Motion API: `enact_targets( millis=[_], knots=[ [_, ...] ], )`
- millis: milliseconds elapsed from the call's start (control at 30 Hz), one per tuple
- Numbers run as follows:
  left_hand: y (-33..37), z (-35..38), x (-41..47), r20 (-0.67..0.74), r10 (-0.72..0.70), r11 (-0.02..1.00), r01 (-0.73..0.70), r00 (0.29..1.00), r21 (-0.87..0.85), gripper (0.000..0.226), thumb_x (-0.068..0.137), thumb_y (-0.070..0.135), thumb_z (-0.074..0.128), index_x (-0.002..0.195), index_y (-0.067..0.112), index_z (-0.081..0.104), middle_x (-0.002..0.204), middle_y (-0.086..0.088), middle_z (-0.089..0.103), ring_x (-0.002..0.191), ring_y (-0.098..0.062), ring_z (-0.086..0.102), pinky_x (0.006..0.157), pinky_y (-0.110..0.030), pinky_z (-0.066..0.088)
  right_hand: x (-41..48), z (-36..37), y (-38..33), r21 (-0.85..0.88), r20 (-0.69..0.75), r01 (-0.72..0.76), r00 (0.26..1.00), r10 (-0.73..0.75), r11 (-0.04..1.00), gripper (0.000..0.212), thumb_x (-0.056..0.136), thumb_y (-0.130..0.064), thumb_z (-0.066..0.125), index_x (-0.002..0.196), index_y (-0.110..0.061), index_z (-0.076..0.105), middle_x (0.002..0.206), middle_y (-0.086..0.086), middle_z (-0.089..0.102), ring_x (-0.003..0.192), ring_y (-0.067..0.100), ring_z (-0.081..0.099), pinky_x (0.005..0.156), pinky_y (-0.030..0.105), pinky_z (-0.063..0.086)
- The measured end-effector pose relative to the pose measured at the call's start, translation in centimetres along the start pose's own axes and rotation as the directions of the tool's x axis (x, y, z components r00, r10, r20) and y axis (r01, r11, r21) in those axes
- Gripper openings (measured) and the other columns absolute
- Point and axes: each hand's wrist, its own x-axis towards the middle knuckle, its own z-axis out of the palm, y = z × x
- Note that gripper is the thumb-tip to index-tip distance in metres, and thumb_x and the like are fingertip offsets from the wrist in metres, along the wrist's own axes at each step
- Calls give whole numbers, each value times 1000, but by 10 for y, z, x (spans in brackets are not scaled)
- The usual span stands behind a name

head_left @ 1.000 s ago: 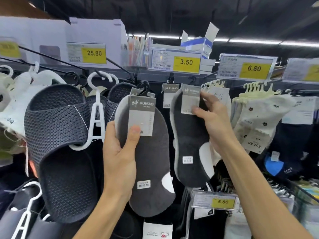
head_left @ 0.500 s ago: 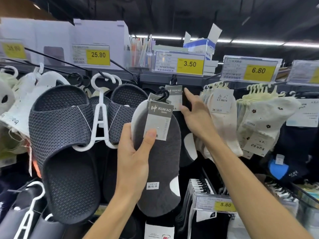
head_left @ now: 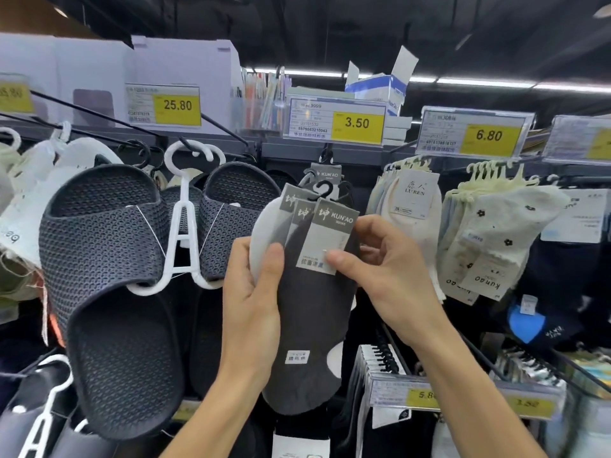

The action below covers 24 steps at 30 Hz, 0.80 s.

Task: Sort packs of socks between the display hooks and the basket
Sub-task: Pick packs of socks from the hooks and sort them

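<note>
- Sock packs (head_left: 314, 325), three fanned no-show pairs with grey KUN'AO cards (head_left: 332, 231), sit at the centre of the frame, in front of the rack.
- Left hand (head_left: 254, 312) grips the fan from its left edge, thumb pressed across the front of the pale leftmost pack, fingers hidden behind.
- Right hand (head_left: 390, 279) pinches the front pack's card at its lower right corner, thumb on the face, fingers curled behind.
- Toes of the packs hang below both hands; a black hanger hook (head_left: 322, 190) stands up above the thumbs.
- Another KUN'AO pack (head_left: 325, 175) hangs just behind, under the 3.50 price tag (head_left: 357, 123).
- Dark slippers (head_left: 109, 292) hang at the left of the frame.
</note>
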Motion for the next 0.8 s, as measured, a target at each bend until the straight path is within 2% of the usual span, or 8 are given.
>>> enact_targets(
  millis=[133,300,367,467,600,667,733,800],
  knots=[
    [4,0,1,-14,61,997,-61,998,44,11,92,42,65,99,34,63,104,-3,74,97,-19,71,80,-31,58,2,-5,1,76,14,-47,999,46,996,23,80,-17,72,100,-22,63,99,-8,77,90,8,73,75,22,57],
    [13,-9,-1,-108,152,984,-140,982,114,7,93,41,61,98,43,63,99,10,74,90,-7,72,70,-21,57,24,-21,4,251,-245,-77,959,141,965,31,91,0,62,118,-16,62,108,1,75,100,14,70,85,28,56],
    [17,-13,-4,-117,147,985,-135,982,108,8,94,40,60,101,43,63,102,9,74,90,-10,73,68,-23,58,39,-28,6,145,-281,-80,952,119,986,35,94,-1,58,124,-19,62,113,-5,73,105,8,68,90,26,53],
    [21,-13,-5,-101,99,993,-92,990,77,8,95,37,59,101,39,64,102,4,74,89,-16,73,67,-28,59,62,-26,12,-40,-224,-122,968,110,992,44,95,-7,59,133,-28,58,118,-14,69,109,1,64,97,26,51],
    [18,-6,-7,-62,52,996,-47,997,70,5,93,33,60,93,35,65,93,4,74,81,-14,72,62,-26,58,84,-11,24,-216,-159,-122,983,89,969,53,98,-15,56,146,-33,45,135,-10,62,125,8,55,110,39,43],
    [15,-3,-8,-42,40,996,-36,998,81,5,93,32,59,91,33,64,90,4,73,78,-13,72,61,-26,58,88,-7,30,-252,-112,-102,991,75,962,58,100,-16,54,152,-33,35,144,-7,56,132,9,50,116,33,35],
    [13,-2,-9,-27,22,996,-19,999,86,4,93,33,59,90,32,63,88,3,72,77,-14,71,61,-27,57,88,-3,34,-296,-61,-77,996,62,952,62,101,-17,53,156,-31,28,149,-7,51,136,5,43,113,18,27],
    [12,-1,-9,-23,11,996,-9,1000,88,5,93,32,59,89,31,63,86,4,72,75,-13,70,60,-26,57,88,-1,36,-317,-40,-62,998,51,946,64,101,-16,52,157,-28,23,151,-7,48,139,6,39,111,15,24]
  ],
)
